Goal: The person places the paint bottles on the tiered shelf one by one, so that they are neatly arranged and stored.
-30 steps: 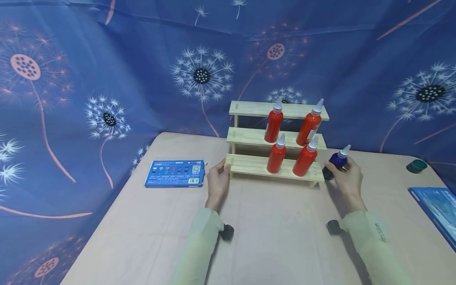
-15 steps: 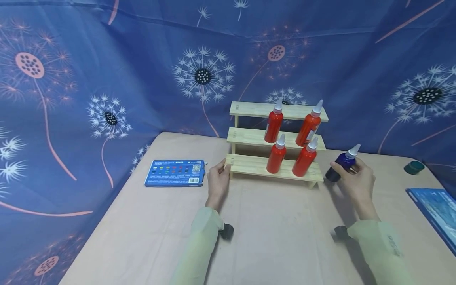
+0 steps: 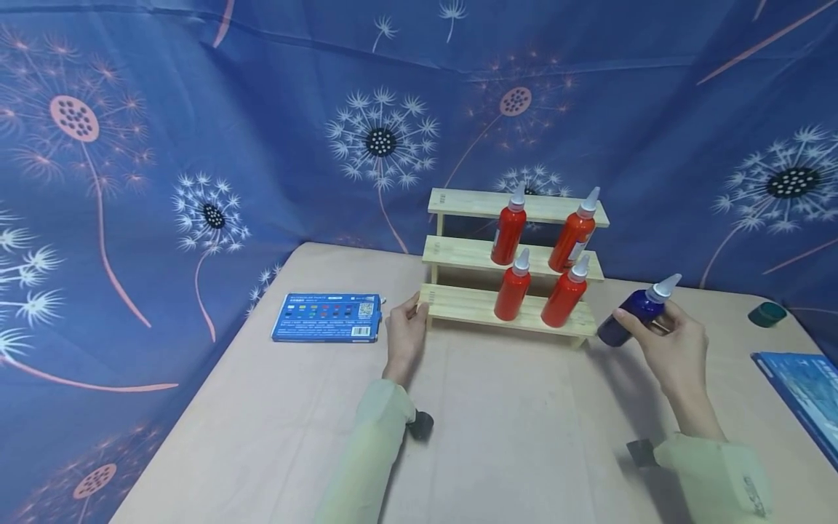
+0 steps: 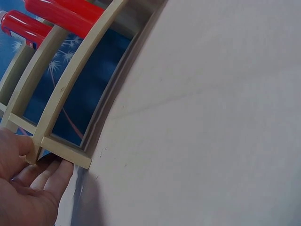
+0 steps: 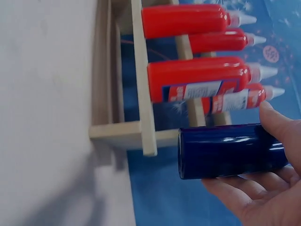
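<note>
A three-tier wooden rack (image 3: 458, 301) stands at the back of the table, with red bottles on its two lower tiers. My left hand (image 3: 406, 332) pinches the left end of the lowest tier; the left wrist view shows thumb and fingers around that corner (image 4: 63, 149). At the rack's right end, my right hand (image 3: 677, 349) holds a dark blue bottle (image 3: 630, 314) with a pale pointed nozzle. It tilts, its nozzle up to the right. In the right wrist view the blue bottle (image 5: 225, 151) is beside a red bottle (image 5: 197, 77), apart from it; my palm partly hides its upper end.
A flat blue box (image 3: 326, 318) lies left of the rack. On the right are a small dark green round object (image 3: 767, 314) and a blue flat pack or book (image 3: 801, 389). Patterned blue cloth (image 3: 275, 131) hangs behind the table.
My right hand has carried the blue bottle rightward, away from the rack's end, and the bottle now shows more fully. My left hand keeps its grip on the rack.
</note>
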{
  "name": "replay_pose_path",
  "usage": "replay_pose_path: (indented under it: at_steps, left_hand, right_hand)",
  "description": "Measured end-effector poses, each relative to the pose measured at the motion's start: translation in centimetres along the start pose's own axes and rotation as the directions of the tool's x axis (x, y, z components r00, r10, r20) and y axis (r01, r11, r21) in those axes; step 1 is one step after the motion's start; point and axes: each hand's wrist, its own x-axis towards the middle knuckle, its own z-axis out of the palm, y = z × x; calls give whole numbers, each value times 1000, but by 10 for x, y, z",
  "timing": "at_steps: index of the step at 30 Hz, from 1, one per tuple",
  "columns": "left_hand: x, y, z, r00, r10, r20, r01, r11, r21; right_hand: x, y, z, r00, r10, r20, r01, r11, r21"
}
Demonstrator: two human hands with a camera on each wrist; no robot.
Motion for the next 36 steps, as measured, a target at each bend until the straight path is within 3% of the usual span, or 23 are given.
replay_pose_path:
  at_steps: [8,16,31,36]
  left_hand:
    - [0,-1,-1,1000,-14,-1,14,1000,12]
    - [-1,0,-1,1000,-15,3,14,1000,6]
    - [-2,2,1,1000,-24,-4,24,1000,12]
    - [-3,2,1,1000,-15,-8,15,1000,7]
  right_hand:
    - [-21,-16,9,996,-82,45,80,996,49]
    - [-41,-33,28,979,-152,134,155,988,-11]
    - [-63,-56,85,929,-217,300,200,976,85]
    - [-63,-64,105,916,-242,321,206,968,144]
